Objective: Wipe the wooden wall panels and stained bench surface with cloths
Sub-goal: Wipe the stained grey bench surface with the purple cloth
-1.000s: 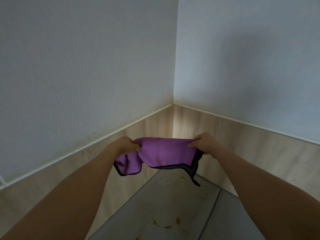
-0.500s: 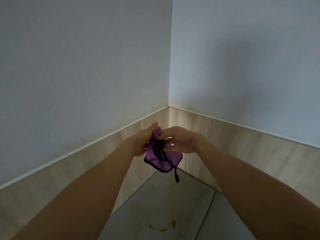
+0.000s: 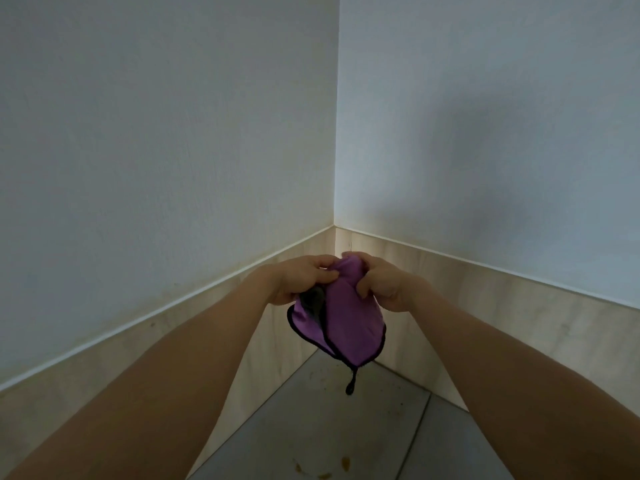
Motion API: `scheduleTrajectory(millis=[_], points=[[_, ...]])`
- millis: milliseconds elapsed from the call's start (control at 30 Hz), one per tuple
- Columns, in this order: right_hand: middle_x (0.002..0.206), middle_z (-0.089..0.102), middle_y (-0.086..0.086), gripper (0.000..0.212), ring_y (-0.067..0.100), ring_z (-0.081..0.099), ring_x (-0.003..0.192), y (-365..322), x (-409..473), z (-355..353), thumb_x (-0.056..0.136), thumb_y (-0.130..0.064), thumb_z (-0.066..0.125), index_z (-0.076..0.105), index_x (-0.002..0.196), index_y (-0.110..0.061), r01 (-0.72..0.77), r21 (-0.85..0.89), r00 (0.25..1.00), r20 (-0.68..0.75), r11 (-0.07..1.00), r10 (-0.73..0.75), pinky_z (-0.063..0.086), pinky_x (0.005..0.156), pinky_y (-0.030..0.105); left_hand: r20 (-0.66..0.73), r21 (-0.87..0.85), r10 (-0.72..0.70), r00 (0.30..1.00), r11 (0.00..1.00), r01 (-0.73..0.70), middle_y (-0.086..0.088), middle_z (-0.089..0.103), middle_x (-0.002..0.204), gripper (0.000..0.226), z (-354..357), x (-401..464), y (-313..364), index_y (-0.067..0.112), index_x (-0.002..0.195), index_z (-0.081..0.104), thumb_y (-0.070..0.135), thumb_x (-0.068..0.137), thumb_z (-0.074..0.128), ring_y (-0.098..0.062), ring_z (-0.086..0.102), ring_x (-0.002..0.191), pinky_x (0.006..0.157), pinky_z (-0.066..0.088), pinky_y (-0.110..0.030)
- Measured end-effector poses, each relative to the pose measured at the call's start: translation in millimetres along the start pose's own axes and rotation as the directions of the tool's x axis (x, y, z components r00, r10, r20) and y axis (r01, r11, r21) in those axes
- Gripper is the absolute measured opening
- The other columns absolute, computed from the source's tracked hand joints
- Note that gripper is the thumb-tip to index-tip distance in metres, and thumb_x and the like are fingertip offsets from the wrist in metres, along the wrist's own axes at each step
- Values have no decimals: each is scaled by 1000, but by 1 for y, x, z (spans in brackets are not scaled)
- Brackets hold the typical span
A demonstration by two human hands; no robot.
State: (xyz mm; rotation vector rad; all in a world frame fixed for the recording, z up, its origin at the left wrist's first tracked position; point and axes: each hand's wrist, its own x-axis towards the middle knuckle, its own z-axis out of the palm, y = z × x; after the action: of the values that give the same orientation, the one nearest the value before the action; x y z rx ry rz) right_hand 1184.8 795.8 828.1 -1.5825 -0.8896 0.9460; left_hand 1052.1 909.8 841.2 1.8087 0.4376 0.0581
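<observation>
A purple cloth with a dark edge and a grey underside hangs folded in front of the corner. My left hand grips its upper left part and my right hand grips its upper right part, the two close together. Pale wooden wall panels run along the left wall and the right wall, meeting in the corner behind the cloth. Below lies the grey bench surface with orange-brown stains near the bottom of the view.
White textured walls rise above both panels, with a thin white trim along the panel tops. A seam runs across the grey surface on the right.
The cloth was stretched wide between my hands a second ago. My hands came together, folding it in half, and it now hangs bunched below them.
</observation>
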Motion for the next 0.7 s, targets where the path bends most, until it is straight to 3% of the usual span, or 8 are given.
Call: scheduleTrajectory(millis=[133,200,267,333,433,533,600,700], points=[[94,61,14,44,30,57,95,1,-9,-10,62,29,57,61,90,-6,10,-169,998,-60,986,-21,52,83,42,-33,157,-35,999,987,40,-10,60,124,41,-5,-7,-3,13,129,54,21,90,63,-24,59,113,100,47,-37],[94,62,14,42,31,59,93,4,-12,-15,60,25,66,60,86,-7,1,-213,994,-109,977,-25,52,81,43,-102,404,-63,993,909,99,-8,59,123,46,-9,-11,-8,13,125,55,26,83,72,-23,58,111,100,47,-37],[101,62,15,43,32,60,94,6,-12,-15,59,20,72,59,88,-10,-7,-260,988,-153,966,-34,54,81,44,-169,614,-72,983,772,163,-6,58,121,41,-8,-12,-14,15,122,57,30,86,67,-21,57,108,98,47,-36],[102,60,14,45,30,58,93,6,-13,-9,58,13,75,56,92,-9,24,-383,974,-200,923,-109,54,75,39,-224,648,-82,971,732,211,-7,58,116,33,-2,-11,-18,12,122,54,30,93,55,-22,56,102,93,48,-35],[92,50,2,45,18,48,81,3,-12,5,62,5,73,47,96,-12,123,-565,930,-221,816,-293,41,58,25,-328,447,-74,942,866,224,-10,58,90,23,9,-6,-19,4,108,52,20,100,38,-21,55,76,67,48,-29],[90,48,0,39,18,47,82,-4,-11,16,69,6,67,46,97,-12,231,-510,928,-139,828,-345,41,61,23,-411,-12,-109,905,993,114,-9,56,77,25,15,-3,-12,4,106,53,12,101,31,-16,54,62,44,47,-20],[93,51,4,31,21,50,85,-11,-15,22,75,9,60,50,97,-10,237,-360,955,-83,902,-284,46,69,26,-408,-237,-125,904,971,28,-9,57,79,28,18,-5,-5,12,104,56,7,100,29,-16,56,66,45,51,-20],[101,55,11,29,25,55,93,-14,-21,27,79,6,59,53,104,-8,195,-167,981,47,966,-190,50,88,37,-418,-423,-145,897,905,-51,-11,58,87,30,19,-9,2,14,88,57,1,97,31,-18,57,74,52,54,-24]])
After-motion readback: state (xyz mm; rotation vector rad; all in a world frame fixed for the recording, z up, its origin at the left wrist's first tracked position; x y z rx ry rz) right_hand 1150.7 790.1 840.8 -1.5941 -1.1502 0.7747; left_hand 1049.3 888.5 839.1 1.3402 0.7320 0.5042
